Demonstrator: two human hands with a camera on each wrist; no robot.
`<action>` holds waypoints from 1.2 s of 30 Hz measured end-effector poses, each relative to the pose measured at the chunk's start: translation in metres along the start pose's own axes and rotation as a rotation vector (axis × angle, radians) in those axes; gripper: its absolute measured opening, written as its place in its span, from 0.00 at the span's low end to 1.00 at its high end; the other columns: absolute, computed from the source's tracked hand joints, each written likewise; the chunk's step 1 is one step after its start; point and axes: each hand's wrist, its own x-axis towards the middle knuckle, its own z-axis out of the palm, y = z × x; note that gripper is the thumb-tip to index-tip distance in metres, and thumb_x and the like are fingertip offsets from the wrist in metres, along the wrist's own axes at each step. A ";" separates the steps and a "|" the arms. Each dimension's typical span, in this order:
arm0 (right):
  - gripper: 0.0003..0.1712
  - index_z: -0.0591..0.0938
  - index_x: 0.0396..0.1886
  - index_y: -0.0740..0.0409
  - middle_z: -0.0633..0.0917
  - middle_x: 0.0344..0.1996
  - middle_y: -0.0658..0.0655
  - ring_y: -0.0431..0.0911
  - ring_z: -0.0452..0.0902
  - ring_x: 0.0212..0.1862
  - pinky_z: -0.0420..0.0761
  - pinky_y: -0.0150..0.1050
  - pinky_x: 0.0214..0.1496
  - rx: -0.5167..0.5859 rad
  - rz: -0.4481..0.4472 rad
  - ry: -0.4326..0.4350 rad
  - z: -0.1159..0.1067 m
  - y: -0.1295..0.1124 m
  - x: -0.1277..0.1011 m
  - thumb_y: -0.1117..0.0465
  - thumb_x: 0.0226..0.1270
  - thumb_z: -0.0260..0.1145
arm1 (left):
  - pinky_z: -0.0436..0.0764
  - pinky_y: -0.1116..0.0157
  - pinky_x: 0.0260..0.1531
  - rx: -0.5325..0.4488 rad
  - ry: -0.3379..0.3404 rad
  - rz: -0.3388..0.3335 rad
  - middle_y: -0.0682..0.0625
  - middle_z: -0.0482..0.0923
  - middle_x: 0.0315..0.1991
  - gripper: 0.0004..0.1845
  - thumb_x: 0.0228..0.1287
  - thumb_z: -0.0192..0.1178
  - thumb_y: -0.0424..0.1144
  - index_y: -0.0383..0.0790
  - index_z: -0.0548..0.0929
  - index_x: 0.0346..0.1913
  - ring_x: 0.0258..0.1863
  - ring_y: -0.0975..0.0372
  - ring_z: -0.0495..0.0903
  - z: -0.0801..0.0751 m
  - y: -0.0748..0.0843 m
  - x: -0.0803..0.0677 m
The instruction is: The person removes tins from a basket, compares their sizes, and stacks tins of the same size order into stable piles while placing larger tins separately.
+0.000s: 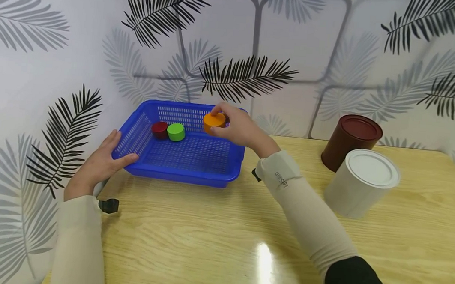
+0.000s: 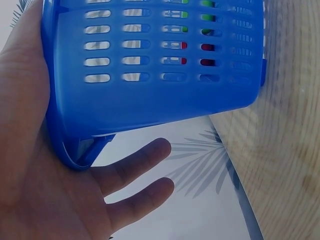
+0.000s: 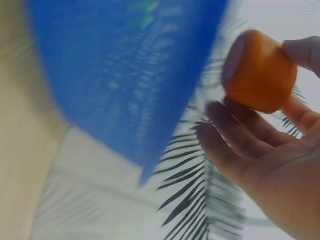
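Observation:
A blue plastic basket [image 1: 187,176] with slotted walls sits on the table. My left hand [image 1: 96,165] rests at its left front corner, thumb along the rim and fingers outstretched; in the left wrist view two straight fingers [image 2: 142,162] show beyond the rim. My right hand [image 1: 238,125] pinches a small orange cylinder [image 1: 213,123] between thumb and fingers, over the basket's back right part. From the right wrist, the orange cylinder [image 3: 260,72] appears beside the blurred basket wall [image 3: 125,90]. Inside the basket, a dark red cylinder [image 1: 160,130] and a green cylinder [image 1: 176,132] stand side by side.
Right of the basket stand a dark brown lidded can [image 1: 349,142] and, nearer me, a white lidded can [image 1: 360,183]. The light wooden table [image 1: 191,234] meets a leaf-patterned covering [image 1: 286,46] at the back and left.

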 end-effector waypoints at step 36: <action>0.19 0.69 0.43 0.58 0.75 0.37 0.59 0.55 0.70 0.37 0.68 0.45 0.41 -0.152 0.426 0.184 -0.035 0.147 -0.104 0.55 0.68 0.70 | 0.43 0.27 0.64 0.011 -0.013 0.004 0.44 0.19 0.80 0.57 0.70 0.55 0.66 0.43 0.29 0.80 0.76 0.35 0.29 -0.001 0.001 -0.001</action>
